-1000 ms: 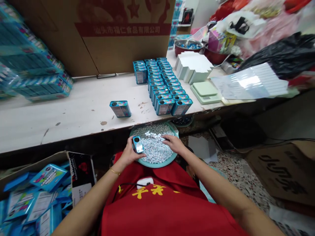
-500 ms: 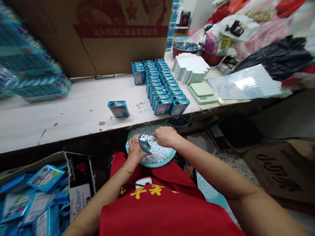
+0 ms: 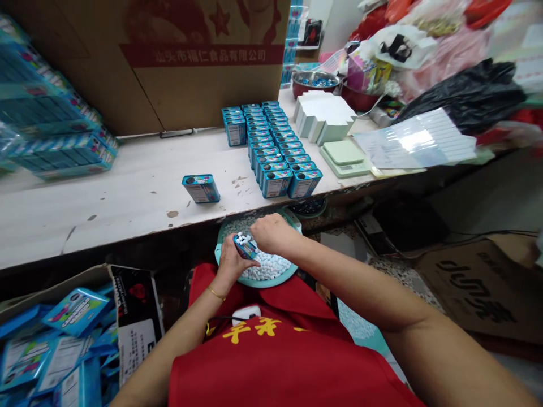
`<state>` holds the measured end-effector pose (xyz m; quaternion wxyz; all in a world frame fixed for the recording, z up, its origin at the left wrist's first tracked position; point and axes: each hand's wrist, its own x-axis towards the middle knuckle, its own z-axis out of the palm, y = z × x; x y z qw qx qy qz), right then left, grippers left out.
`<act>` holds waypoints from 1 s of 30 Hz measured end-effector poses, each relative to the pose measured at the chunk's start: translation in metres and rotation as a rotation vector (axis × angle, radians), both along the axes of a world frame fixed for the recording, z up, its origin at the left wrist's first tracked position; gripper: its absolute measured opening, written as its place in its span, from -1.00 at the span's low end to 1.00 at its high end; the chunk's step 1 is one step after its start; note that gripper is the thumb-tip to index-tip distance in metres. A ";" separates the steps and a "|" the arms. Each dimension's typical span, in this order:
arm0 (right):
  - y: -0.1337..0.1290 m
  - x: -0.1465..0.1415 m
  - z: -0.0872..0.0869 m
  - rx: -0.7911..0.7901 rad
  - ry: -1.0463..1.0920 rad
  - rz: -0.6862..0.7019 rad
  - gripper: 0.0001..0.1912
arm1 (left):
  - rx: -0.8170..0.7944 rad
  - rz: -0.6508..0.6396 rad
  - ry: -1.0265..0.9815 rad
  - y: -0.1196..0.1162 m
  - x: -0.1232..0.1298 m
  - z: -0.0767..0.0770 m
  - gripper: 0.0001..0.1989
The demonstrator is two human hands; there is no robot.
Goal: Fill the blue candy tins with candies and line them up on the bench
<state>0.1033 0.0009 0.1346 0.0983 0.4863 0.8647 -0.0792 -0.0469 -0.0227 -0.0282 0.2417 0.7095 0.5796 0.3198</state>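
My left hand [image 3: 229, 262] is wrapped round a small blue candy tin [image 3: 245, 247], tilted over the green basin [image 3: 219, 257]. White candy pellets [image 3: 241, 238] show at the tin's open top. Close to that opening, on its right side, my right hand [image 3: 274, 233] is closed with the knuckles up; whatever it grips is hidden beneath the fingers. Loose white pellets [image 3: 271, 267] fill the basin below both hands, just in front of the red apron.
One blue tin [image 3: 201, 189] stands alone on the white table [image 3: 139, 192]; rows of tins [image 3: 278, 150] stand to its right. Beyond them are a kitchen scale [image 3: 345, 158] and white cartons [image 3: 324, 116]. A box of blue packs [image 3: 76, 311] sits lower left.
My right hand has moved left and slightly up, to the tin's mouth. More pellets now show at the tin's top. The whole view has shifted slightly.
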 end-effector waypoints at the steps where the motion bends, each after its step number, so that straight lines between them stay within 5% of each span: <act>1: 0.000 -0.001 0.002 0.009 0.006 0.009 -0.69 | -0.001 -0.005 -0.007 0.001 0.000 0.000 0.04; 8: 0.011 -0.001 0.019 -0.036 -0.007 -0.027 -0.70 | 0.011 0.001 -0.050 0.001 -0.002 -0.002 -0.04; 12: 0.009 0.035 0.010 -0.048 0.007 -0.084 -0.72 | -0.069 0.064 -0.081 -0.001 -0.006 0.000 -0.03; 15: -0.003 0.080 -0.027 -0.080 -0.042 -0.224 -0.72 | -0.122 0.135 -0.130 0.000 -0.015 0.002 -0.03; 18: -0.019 0.102 -0.083 -0.175 -0.101 -0.382 -0.73 | -0.108 0.158 -0.174 0.002 -0.023 0.001 -0.02; 23: -0.026 0.060 -0.161 -0.220 0.113 -0.484 -0.69 | -0.123 0.117 -0.214 0.006 -0.024 -0.002 -0.05; 26: -0.019 0.042 -0.180 -0.210 0.165 -0.521 -0.64 | -0.154 0.057 -0.256 0.007 -0.024 -0.001 -0.29; 30: -0.013 0.058 -0.184 -0.231 0.361 -0.546 -0.61 | -0.232 0.043 -0.401 0.003 -0.029 0.006 -0.48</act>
